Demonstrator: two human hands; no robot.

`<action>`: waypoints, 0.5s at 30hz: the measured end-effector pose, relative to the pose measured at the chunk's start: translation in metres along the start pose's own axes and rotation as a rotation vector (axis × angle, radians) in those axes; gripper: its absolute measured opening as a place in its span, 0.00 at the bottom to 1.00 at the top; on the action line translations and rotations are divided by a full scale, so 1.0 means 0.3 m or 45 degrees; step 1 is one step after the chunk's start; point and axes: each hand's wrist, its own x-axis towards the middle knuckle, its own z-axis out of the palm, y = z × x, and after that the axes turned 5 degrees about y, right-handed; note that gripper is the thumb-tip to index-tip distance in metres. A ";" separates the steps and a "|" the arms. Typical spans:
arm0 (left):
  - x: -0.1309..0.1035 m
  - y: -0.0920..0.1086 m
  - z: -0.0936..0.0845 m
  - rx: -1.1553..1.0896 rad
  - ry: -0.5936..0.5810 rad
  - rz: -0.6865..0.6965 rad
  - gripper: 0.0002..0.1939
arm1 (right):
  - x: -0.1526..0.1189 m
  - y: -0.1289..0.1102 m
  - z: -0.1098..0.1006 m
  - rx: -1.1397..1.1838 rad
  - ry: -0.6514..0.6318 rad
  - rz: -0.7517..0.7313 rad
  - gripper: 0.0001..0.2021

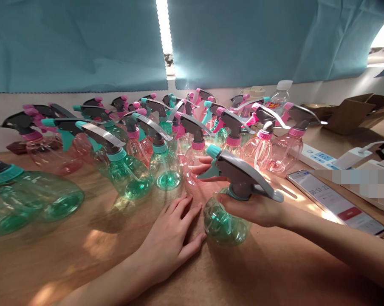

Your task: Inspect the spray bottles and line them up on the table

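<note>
A clear green spray bottle (225, 225) with a grey-and-turquoise trigger head stands near the middle of the wooden table. My right hand (260, 210) is wrapped round its neck from the right, thumb in front and fingers partly hidden behind the head. Just left of that bottle, my left hand (173, 238) lies flat on the wood with its fingers spread, holding nothing. Beyond both hands are a green spray bottle (165, 168) and a pink spray bottle (196, 155), both upright.
Several more pink and green spray bottles crowd the back. Green bottles (58, 195) stand at far left. On the right are a phone (335, 202) showing a timer, a power strip (319, 157) with chargers and a cardboard box (349, 112). A blue curtain (83, 46) hangs behind.
</note>
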 end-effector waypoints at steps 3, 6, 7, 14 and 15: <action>0.001 0.002 -0.002 0.008 -0.017 0.006 0.25 | -0.004 0.003 -0.001 0.009 -0.004 -0.003 0.22; 0.003 0.003 -0.003 0.011 -0.016 0.004 0.26 | -0.008 0.008 0.000 -0.003 0.002 -0.036 0.24; 0.003 0.003 -0.003 0.008 -0.010 0.002 0.25 | -0.008 0.008 0.001 -0.013 0.007 -0.036 0.24; 0.003 0.002 -0.003 -0.008 -0.025 -0.016 0.25 | 0.004 -0.010 0.011 -0.008 0.029 -0.045 0.27; 0.003 0.002 -0.004 -0.006 -0.030 -0.017 0.25 | 0.005 -0.011 0.011 -0.025 0.031 -0.044 0.29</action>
